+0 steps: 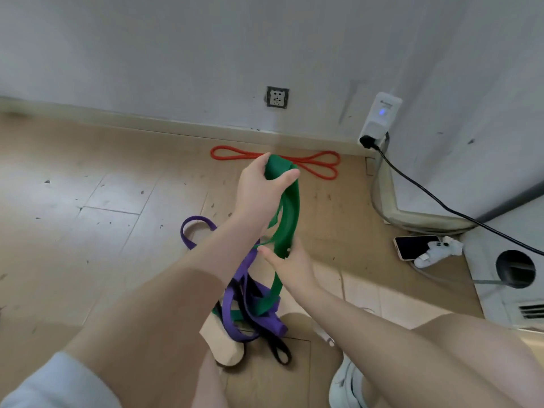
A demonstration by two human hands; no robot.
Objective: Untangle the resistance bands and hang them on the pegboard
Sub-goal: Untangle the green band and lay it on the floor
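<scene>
Both hands grip the green band (287, 213) mid-frame — left hand (262, 187) up top, right hand (290, 262) pinching lower — purple band (244, 293) tangled below.

Home room corner: light wood-plank floor (97, 184), white wall (206, 39) with dark-framed socket (277, 97) at 12 o'clock, dark-screened smartphone (415, 247) at 3 o'clock.

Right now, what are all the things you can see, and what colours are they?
Wide green rubber resistance band: one, green, lifted between both hands.
Purple rubber resistance band: one, purple, tangled beneath the green one.
Thin black band: one, black, in the tangle near the floor.
Thin red band: one, red, lying by the wall.
Smartphone: one, dark screen, floor at right.
White game controller: one, beside the smartphone.
Wall socket: one, grey.
Left hand: grips the green band's top.
Right hand: holds it lower.
</scene>
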